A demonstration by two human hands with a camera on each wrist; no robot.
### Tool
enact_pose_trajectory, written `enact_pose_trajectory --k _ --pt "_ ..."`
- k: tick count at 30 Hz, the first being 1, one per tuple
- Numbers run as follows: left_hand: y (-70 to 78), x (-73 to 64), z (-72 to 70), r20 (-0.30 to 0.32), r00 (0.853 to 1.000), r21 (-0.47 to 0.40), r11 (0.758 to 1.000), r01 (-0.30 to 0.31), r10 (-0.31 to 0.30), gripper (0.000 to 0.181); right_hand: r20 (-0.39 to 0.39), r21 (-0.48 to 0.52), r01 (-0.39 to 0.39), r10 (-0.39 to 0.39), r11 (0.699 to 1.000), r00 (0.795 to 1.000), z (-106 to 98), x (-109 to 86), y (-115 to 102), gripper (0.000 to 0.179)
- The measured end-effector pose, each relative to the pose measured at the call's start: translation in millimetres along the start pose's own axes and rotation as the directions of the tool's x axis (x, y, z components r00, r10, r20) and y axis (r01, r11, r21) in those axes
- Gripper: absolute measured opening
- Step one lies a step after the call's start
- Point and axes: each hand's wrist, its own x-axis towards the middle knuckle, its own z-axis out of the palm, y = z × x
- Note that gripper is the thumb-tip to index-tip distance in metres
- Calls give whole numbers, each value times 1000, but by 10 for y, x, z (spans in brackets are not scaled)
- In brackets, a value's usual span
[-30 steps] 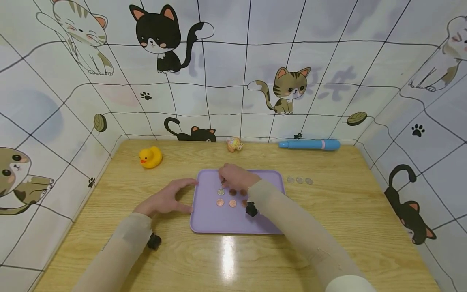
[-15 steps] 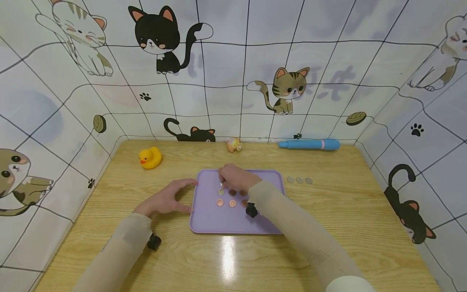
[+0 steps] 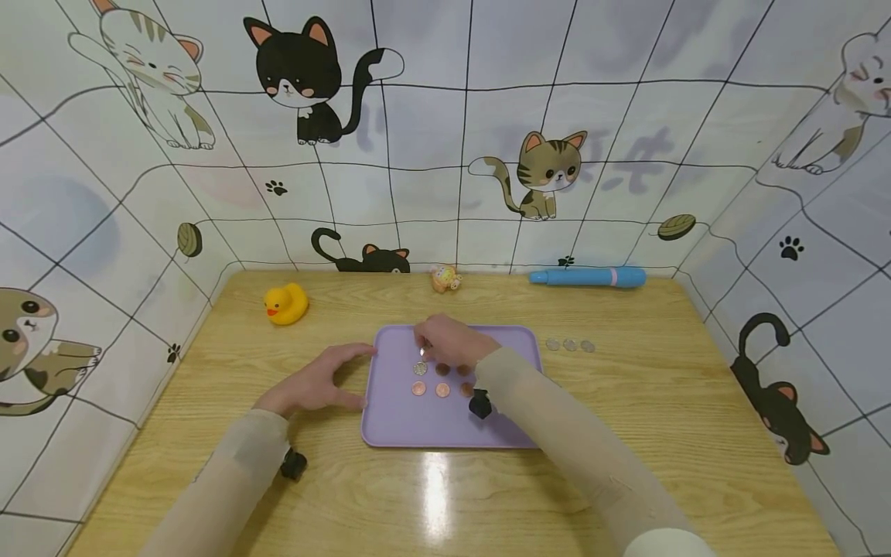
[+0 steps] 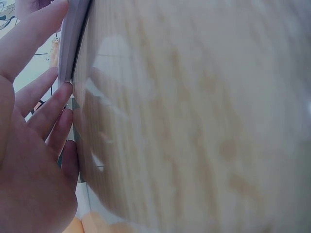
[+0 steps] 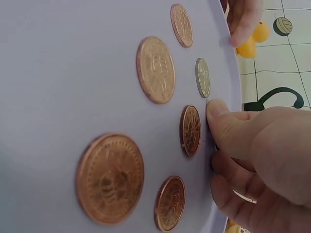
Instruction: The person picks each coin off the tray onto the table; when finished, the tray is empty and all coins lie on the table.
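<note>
Nothing has moved: right hand pinches a silver coin above the purple tray, left hand relaxed beside.

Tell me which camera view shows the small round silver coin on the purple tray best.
The right wrist view: the small round silver coin fills it up close, lying flat on the purple plastic tray among copper coins, just beyond the right hand. The head view shows it only as a tiny disc. The left wrist view does not show it.

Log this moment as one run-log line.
left hand: braces purple tray edge | right hand: pinches silver coin over tray | copper coins: on tray
</note>
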Motion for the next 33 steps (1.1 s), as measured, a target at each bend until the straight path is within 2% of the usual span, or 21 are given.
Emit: enact_pose_trajectory --k 5,10,17,22,33 --pt "5 1 0 0 1000 -10 1000 -9 9 91 -32 -7 26 -26 1000 999 21 -21 15 7" --pt "24 -1 -5 5 1000 -11 1000 -7 7 91 -25 65 30 -29 997 999 1 -65 7 4" --pt "35 -14 -5 8 1000 -19 1000 19 -19 92 -70 111 90 -83 990 994 -50 -144 55 18" --pt "44 -16 -3 9 1000 -28 999 30 -30 91 -106 124 129 -116 984 988 -108 -251 109 19" --pt "30 -25 3 6 999 -9 999 42 -42 92 -177 221 91 -52 971 983 -183 -585 310 14"
